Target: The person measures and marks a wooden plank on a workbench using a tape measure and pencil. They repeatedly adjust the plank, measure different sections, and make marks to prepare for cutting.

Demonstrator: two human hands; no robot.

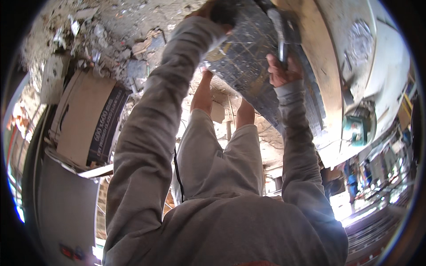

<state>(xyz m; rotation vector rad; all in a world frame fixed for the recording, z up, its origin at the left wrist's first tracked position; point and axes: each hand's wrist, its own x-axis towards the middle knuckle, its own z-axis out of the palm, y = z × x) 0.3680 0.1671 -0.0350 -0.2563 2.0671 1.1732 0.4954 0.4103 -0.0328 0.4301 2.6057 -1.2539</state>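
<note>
The person looks down along own body, both arms in grey sleeves reaching fwd to a large dark tile with a faint grid of lines and pale specks; the tile is tilted, its upper part near the top edge of the view, its lower edge running down to the right beside a pale curved board.

Left hand is at the top left corner of the tile, mostly hidden by the sleeve cuff and a dark blur; it touches the tile there, but I cannot tell if the fingers are spread or curled.

Right hand lies on the tile face, approx. in its middle-right part; fingers are wrapped tight about the handle of a slim dark tool, which stands up from the fist along the tile.

Under the tile the person's two bare lower legs show, w/ grey shorts above them.

To the left lies a flat cardboard box with a dark printed side, on a floor w/ rubble and debris; at right, behind the board, a teal power tool rests near a white curved object.
</note>
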